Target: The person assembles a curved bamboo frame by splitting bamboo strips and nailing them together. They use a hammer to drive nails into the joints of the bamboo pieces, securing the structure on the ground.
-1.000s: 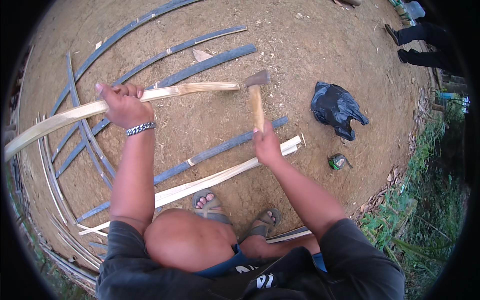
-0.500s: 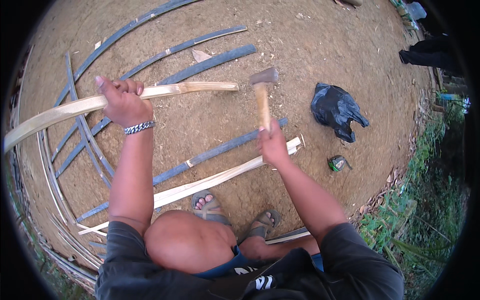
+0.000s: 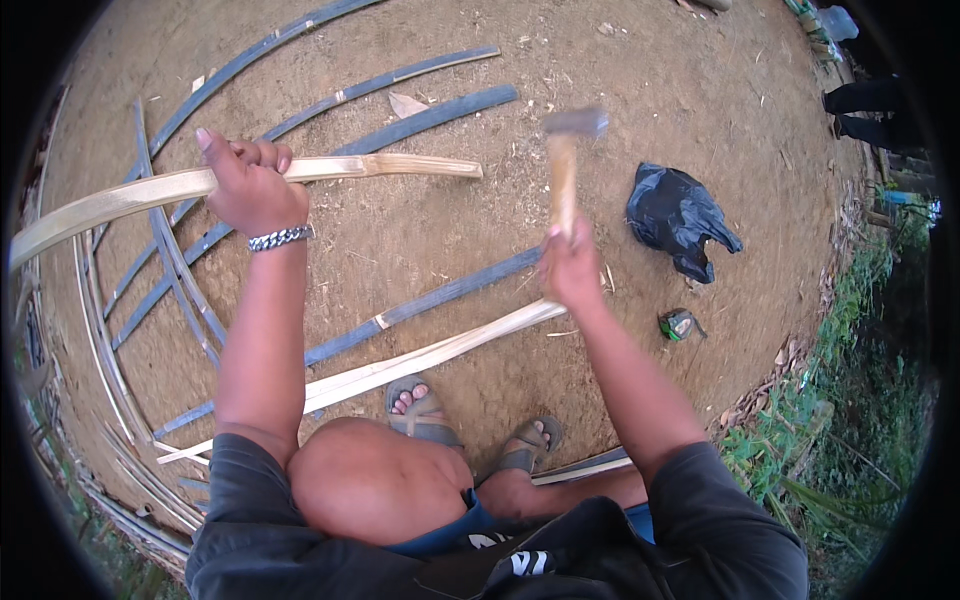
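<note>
My left hand (image 3: 256, 192) is wrapped round a long, pale split bamboo strip (image 3: 425, 165), held above the ground. One end of the strip curves away to the left edge and the other points right. My right hand (image 3: 570, 268) grips the wooden handle of a hatchet (image 3: 563, 185). Its metal head is raised, smeared by motion, and apart from the strip's right end. Below my right hand lie pale bamboo strips (image 3: 440, 348), their right ends partly hidden by my wrist. A dark-skinned bamboo strip (image 3: 430, 303) rests just beyond them.
More dark bamboo strips (image 3: 430, 118) lie on the dirt ahead and to the left, some crossing. To the right are a black plastic bag (image 3: 680, 215) and a small black-and-green thing (image 3: 681, 324), like a tape measure. Another person's dark-trousered legs (image 3: 870, 110) show at far right. Plants (image 3: 790, 440) border the right.
My right hand has moved the hatchet up and to the right, away from the strip's end. My left hand and its strip have barely shifted. The other person's legs have changed position.
</note>
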`<state>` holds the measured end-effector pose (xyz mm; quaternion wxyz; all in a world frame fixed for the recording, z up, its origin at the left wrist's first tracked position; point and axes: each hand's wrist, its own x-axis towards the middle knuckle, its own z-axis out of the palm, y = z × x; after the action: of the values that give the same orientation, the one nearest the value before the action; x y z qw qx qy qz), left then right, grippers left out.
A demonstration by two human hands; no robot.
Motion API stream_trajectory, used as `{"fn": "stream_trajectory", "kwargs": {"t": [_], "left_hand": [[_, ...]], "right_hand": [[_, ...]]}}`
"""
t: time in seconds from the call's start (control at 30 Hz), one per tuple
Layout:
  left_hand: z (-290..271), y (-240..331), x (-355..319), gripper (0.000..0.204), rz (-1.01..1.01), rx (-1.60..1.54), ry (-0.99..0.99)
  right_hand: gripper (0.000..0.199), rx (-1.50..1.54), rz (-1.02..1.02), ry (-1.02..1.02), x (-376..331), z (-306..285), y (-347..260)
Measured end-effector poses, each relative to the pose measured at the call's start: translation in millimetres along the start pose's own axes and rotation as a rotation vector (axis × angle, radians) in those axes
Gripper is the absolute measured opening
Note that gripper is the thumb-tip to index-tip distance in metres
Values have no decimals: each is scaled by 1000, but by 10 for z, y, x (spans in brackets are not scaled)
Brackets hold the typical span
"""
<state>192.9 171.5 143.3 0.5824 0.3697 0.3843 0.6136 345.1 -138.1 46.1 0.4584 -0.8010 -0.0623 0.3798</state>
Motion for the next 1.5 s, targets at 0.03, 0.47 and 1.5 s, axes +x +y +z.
{"fn": "stream_trajectory", "kwargs": {"t": [0.03,0.47,1.5], "left_hand": [[17,1,13,43,-3,-4,-5],[77,10,-55,42,29,-9,-90],[511,275,154,56,121,-90,-178]], "right_hand": [[46,103,-67,56,68,-60,-59],[27,329,-166,95,1,63,-46],[80,-701,-45,259,-600,-743,872]]}}
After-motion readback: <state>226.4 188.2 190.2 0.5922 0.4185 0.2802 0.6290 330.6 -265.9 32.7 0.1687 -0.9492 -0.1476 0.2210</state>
